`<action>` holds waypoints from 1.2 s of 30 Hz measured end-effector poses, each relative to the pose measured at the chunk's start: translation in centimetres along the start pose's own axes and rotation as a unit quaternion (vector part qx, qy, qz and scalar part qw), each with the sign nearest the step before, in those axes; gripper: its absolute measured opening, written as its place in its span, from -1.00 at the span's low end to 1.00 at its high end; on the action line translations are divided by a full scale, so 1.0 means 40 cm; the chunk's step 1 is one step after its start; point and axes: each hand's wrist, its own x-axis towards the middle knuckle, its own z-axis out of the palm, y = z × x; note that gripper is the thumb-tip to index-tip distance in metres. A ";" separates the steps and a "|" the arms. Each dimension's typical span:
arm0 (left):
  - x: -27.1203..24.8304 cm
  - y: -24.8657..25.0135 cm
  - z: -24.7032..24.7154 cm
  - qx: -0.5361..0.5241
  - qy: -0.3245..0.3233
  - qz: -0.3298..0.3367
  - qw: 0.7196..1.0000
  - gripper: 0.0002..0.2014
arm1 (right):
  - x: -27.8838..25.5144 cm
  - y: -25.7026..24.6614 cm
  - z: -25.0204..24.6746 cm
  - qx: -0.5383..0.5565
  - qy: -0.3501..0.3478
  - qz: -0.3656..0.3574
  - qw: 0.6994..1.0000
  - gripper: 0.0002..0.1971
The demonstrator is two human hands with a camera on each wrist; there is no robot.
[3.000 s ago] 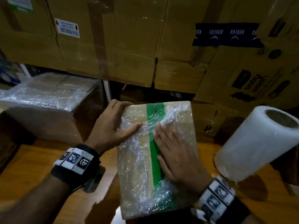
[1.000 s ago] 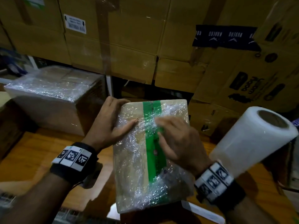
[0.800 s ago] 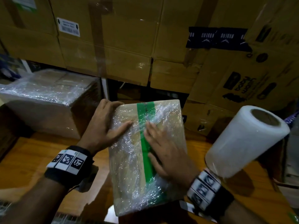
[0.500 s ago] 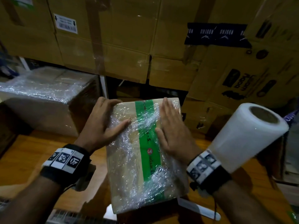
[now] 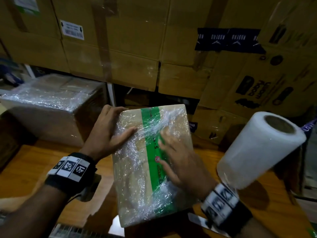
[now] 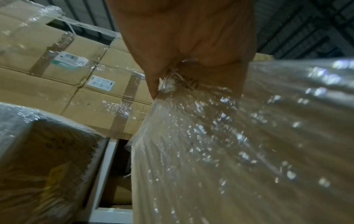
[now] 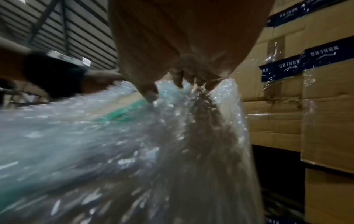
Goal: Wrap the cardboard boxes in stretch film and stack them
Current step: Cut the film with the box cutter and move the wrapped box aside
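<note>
The left hand (image 5: 106, 134) gripped the wrapped box's (image 5: 137, 177) far corner; the right hand (image 5: 181, 162) pressed flat (fingers straight) on the film.

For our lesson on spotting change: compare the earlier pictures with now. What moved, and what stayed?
The right hand slid back toward the person down the green tape, flat on the wrapped box. The left hand kept gripping the box's left edge; the film roll stayed put.

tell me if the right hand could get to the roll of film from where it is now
Probably yes. The right hand lies flat on the wrapped box, holding nothing, and the film roll stands just to its right on the table. Nothing shows in the gap between them, so a short sideways move should do.
</note>
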 end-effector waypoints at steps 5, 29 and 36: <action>-0.003 0.010 0.003 -0.007 -0.004 -0.005 1.000 -0.37 | -0.099 0.033 -0.013 0.037 0.182 0.106 0.977 -0.42; -0.094 0.075 -0.027 0.287 -0.118 0.033 0.950 -0.14 | -0.103 0.043 0.061 0.175 0.045 0.203 0.962 0.13; -0.225 0.140 0.049 0.260 -0.278 0.149 0.913 -0.14 | -0.104 0.037 0.061 0.180 0.054 0.203 0.961 0.13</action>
